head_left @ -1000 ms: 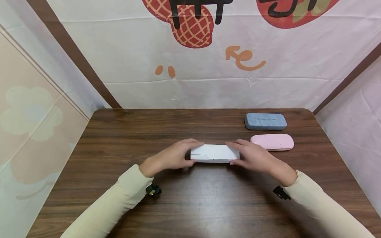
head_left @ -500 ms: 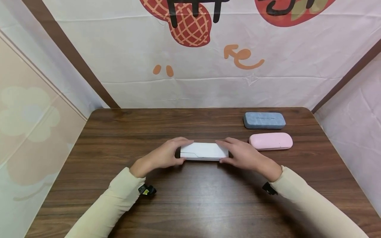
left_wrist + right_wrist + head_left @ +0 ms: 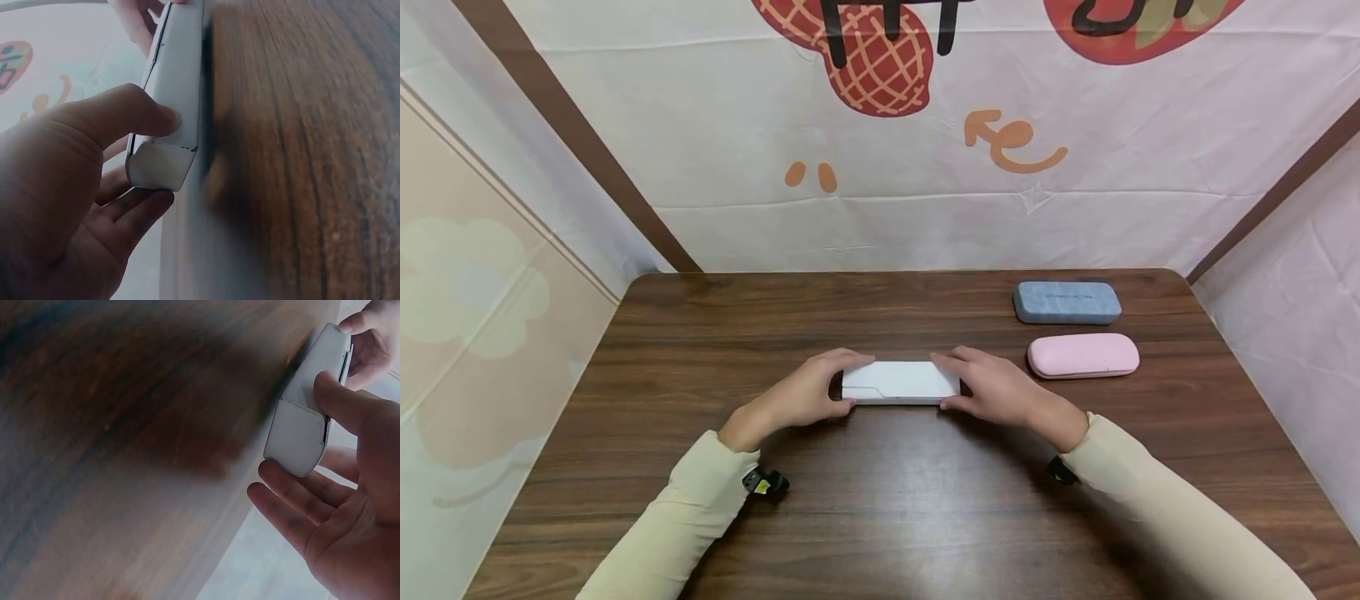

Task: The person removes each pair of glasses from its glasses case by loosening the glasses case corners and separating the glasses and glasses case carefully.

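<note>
white case [image 3: 900,380]; left hand [image 3: 808,390], right hand [image 3: 996,389] grip 2 ends

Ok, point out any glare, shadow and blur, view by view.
Head view: pale glare on the dark brown wood-grain tabletop, below the oblong white case in the picture; left wrist view: tabletop softly blurred, dark shadow beside the case; right wrist view: dim, tabletop blurrier than the case.

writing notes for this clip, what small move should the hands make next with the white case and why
Probably settle the white case level on the table before loosening either grip: the left hand and right hand hold its opposite ends, and the pictures don't make clear whether its underside rests fully there.
</note>
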The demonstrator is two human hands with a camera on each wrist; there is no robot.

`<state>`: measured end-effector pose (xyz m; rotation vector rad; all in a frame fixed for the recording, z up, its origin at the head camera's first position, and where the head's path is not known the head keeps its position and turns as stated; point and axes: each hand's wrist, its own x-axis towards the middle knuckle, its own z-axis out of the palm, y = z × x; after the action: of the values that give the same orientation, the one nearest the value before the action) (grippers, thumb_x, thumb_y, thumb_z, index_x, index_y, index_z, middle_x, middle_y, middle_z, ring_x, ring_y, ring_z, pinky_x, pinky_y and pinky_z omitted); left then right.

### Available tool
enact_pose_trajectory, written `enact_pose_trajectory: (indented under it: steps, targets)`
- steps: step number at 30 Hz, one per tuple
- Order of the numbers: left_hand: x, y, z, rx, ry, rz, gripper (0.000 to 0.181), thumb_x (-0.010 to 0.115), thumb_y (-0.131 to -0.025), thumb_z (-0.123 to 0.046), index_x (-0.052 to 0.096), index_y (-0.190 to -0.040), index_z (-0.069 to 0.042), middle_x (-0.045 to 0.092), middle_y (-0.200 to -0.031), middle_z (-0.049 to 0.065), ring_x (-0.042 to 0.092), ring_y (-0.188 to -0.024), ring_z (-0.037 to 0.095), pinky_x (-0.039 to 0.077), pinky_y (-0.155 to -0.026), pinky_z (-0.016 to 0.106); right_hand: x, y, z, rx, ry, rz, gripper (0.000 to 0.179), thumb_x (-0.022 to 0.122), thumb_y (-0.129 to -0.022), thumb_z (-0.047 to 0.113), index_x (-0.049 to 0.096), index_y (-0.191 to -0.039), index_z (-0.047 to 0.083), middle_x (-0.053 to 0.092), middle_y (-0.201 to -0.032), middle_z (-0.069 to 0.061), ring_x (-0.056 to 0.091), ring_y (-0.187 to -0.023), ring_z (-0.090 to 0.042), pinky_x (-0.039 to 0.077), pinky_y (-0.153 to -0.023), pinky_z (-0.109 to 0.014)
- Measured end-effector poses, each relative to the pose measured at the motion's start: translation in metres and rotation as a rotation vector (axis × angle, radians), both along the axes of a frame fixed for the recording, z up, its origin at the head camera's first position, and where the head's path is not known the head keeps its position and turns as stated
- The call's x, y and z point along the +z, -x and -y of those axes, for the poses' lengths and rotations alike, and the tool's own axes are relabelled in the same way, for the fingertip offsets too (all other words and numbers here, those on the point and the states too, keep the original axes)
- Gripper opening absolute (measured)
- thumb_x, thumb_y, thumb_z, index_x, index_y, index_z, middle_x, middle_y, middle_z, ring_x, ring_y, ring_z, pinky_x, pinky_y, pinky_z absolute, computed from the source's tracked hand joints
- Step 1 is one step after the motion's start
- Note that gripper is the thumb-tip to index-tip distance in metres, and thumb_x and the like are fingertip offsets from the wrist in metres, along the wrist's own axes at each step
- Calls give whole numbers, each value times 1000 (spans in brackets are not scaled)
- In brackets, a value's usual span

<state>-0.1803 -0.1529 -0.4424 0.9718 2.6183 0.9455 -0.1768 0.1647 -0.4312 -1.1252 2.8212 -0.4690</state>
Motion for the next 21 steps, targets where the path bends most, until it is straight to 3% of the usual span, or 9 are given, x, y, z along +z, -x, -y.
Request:
enact_pose_trajectory:
  steps: [10, 21]
  targets:
    - [-6, 2, 0, 20, -1, 28, 61, 77, -87, -6, 55, -144, -5, 58, -140, 12, 54, -128, 28, 44, -105, 47, -5, 1, 0, 14, -7, 13, 69, 77, -92, 35, 51, -147, 0, 60, -133, -17, 62, -117, -28, 53, -93, -45]
    - [-3, 5, 4, 2, 9, 57, 62, 81, -88, -10, 55, -144, -7, 56, -143, 13, 51, -133, 31, 41, -108, 51, -4, 5, 0, 42, -7, 35, 70, 76, -93, 34, 50, -148, 0, 60, -134, -19, 62, -117, -29, 52, -96, -46]
